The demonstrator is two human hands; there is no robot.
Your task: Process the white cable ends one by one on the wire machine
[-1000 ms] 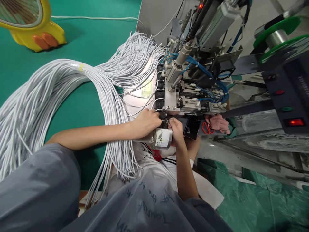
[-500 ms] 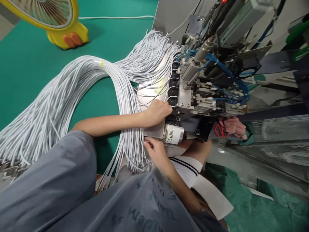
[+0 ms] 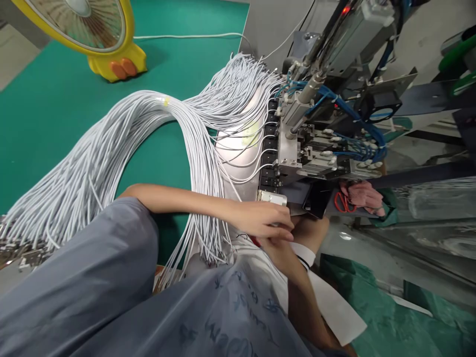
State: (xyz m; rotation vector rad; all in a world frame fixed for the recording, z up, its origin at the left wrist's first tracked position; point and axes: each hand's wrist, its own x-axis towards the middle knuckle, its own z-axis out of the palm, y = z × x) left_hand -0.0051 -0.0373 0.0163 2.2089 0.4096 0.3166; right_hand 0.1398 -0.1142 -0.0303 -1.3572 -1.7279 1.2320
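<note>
My left hand (image 3: 260,218) reaches across the white cables, its fingers bent together over my right hand (image 3: 277,250). What the left fingers close on, if anything, is hidden. The right fingers are mostly covered by the left hand. A small red piece (image 3: 255,241) shows just under the left palm, too little of it to name. A thick bundle of white cables (image 3: 201,163) hangs over the table edge beneath my left forearm. Several single cables run to a row of black holders (image 3: 269,144) on the machine (image 3: 290,144). A white labelled container (image 3: 273,198) is partly hidden behind my left hand.
A yellow fan (image 3: 119,64) stands on the green table mat (image 3: 178,20). Right of the holders are the machine's cylinders and blue air hoses (image 3: 345,109). A dark phone (image 3: 316,199), red-handled scissors (image 3: 342,202) and a pink cloth (image 3: 366,196) lie to the right.
My left hand has left the black holders and come down right onto my right hand. One more cable now runs to the holders where it was. My right hand has shifted right.
</note>
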